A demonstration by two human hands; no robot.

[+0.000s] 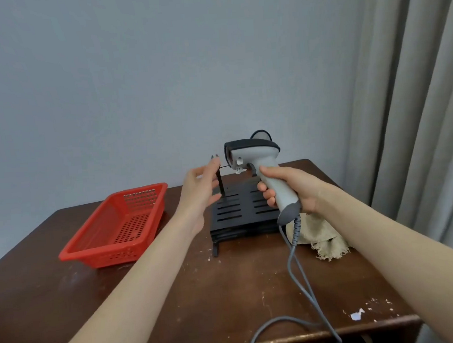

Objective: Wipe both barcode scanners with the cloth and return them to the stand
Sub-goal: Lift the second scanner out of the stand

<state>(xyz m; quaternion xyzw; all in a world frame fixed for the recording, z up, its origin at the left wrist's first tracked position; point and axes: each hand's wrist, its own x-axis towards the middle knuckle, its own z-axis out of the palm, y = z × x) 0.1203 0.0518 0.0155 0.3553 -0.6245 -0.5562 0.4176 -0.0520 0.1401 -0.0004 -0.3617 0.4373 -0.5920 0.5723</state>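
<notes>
Grey scanner (pixel 256 153) held above the black stand (pixel 236 213), right hand (pixel 288 188) curled round its handle; head points left, handle slants down toward the near right. The left hand (pixel 200 189) hovers by the stand's post (pixel 218 177), fingers straight and slightly spread. The cloth (pixel 321 234) lies right of the stand, just under the busy right wrist. A red basket (pixel 116 227) sits left; the cable (pixel 294 268) trails near.

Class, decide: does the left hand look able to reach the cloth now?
Probably not easily: the right hand, gripping the scanner, and its cable lie between left hand and cloth.
</notes>
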